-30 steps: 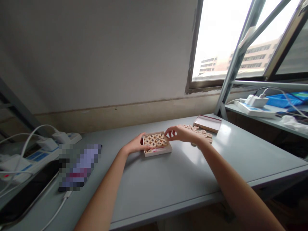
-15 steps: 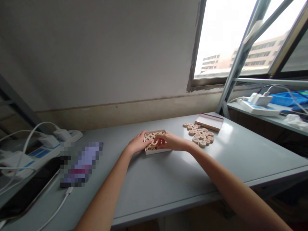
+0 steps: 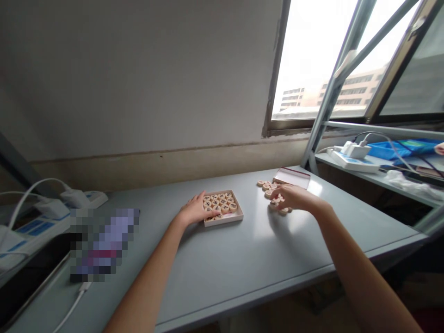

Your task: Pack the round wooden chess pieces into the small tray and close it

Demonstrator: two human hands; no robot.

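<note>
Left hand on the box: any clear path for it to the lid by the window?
Probably not easily: the left hand rests at the box; right hand and loose pieces lie before the lid.

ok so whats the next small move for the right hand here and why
Probably pinch one disc from the loose wooden discs under the right hand, then carry it to the box. The left hand rests on the box's left edge, and the right fingers sit over the pile.

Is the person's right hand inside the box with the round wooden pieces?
No, the right hand is over the loose pieces on the table, apart from the box, which the left hand touches.
</note>
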